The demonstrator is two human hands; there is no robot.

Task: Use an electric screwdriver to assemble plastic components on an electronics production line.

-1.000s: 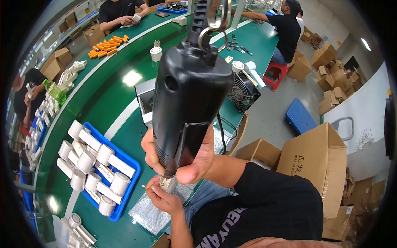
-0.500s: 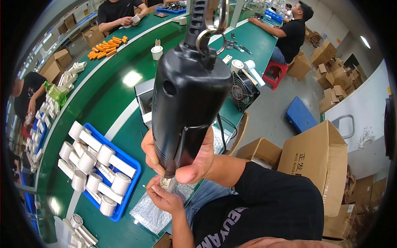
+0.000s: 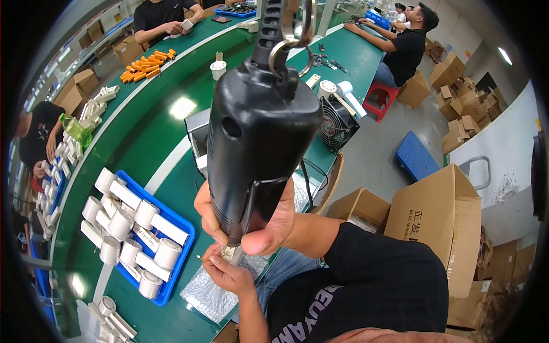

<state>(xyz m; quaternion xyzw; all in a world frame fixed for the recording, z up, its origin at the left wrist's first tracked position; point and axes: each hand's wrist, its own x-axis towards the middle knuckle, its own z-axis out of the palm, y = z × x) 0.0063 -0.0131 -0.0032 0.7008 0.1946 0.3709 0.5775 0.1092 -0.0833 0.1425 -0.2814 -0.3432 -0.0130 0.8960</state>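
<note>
My right hand (image 3: 269,226) is wrapped round a black electric screwdriver (image 3: 260,131) that hangs from a metal ring (image 3: 290,57) at its upper end. The screwdriver points downward and covers much of the middle of the view. Just below its nose, my left hand (image 3: 229,277) holds a small white plastic part (image 3: 231,255), with thin orange wires (image 3: 205,259) sticking out beside the fingers. The tool's tip meets or nearly meets the white part; the contact point is too hidden to tell.
A blue tray (image 3: 186,234) of white handheld fan bodies lies at left. Bubble wrap (image 3: 214,294) sits below my left hand. A black fan (image 3: 337,127) stands beyond the screwdriver. Orange cylinders (image 3: 147,66) lie farther off. Cardboard boxes (image 3: 426,223) stand at right; co-workers sit along the benches.
My hands and the screwdriver stay almost in place, with only a slight shift of the tool. At far left a co-worker's hand has moved a little.
</note>
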